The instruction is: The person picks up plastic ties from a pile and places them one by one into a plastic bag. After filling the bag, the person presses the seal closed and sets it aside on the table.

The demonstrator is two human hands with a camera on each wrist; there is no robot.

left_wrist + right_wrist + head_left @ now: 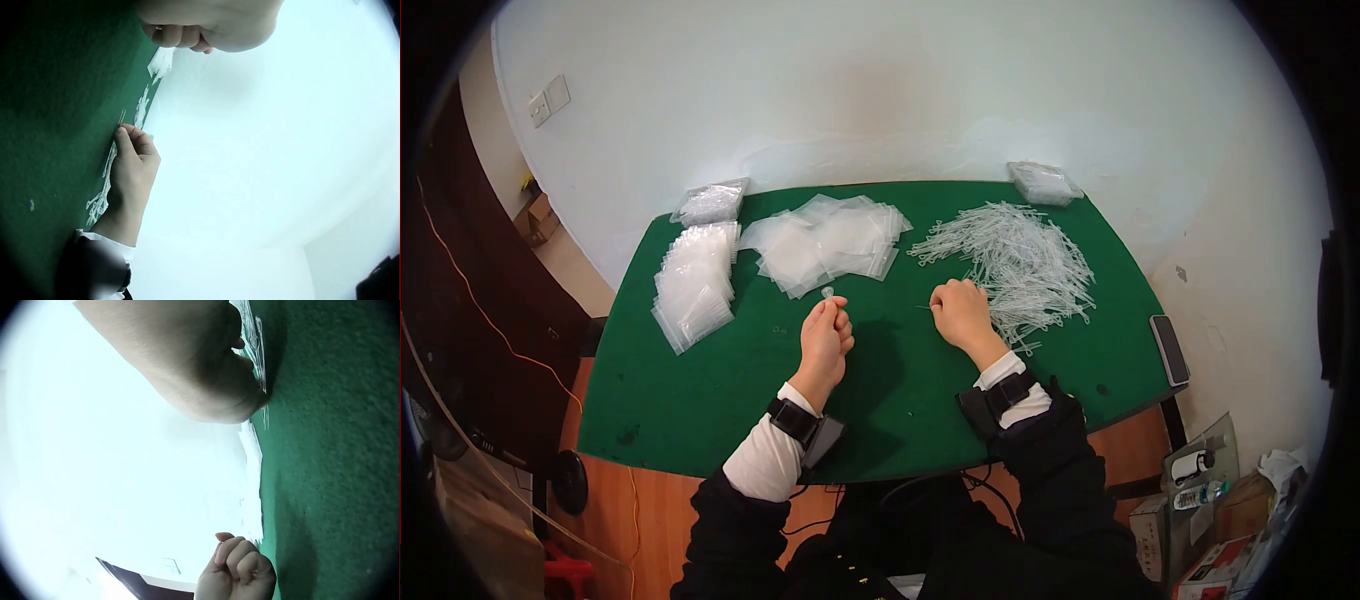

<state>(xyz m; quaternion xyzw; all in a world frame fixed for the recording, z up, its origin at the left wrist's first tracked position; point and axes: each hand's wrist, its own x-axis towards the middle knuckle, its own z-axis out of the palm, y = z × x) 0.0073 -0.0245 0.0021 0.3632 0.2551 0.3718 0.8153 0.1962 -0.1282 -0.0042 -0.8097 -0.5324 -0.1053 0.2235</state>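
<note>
My left hand (825, 345) is curled, gripping a small clear plastic piece (828, 292) whose rounded end sticks out past the thumb and forefinger; the rest is hidden in the fist. To its right, my right hand (963, 315) pinches a thin clear plastic stick (122, 117) low over the green table, its two slim prongs pointing out from the fingertips. Beside and behind this hand spreads a large heap of clear plastic sticks with looped ends (1025, 260). Beyond the left hand lie loosely spread clear plastic bags (830, 240).
Overlapping clear bags (695, 285) form a row at the left of the green table (730, 410). Packed clear bundles stand at the back left (712, 202) and back right (1045, 184). A phone-like device (1169, 350) sits on the right edge. The wall (880, 110) borders the far side.
</note>
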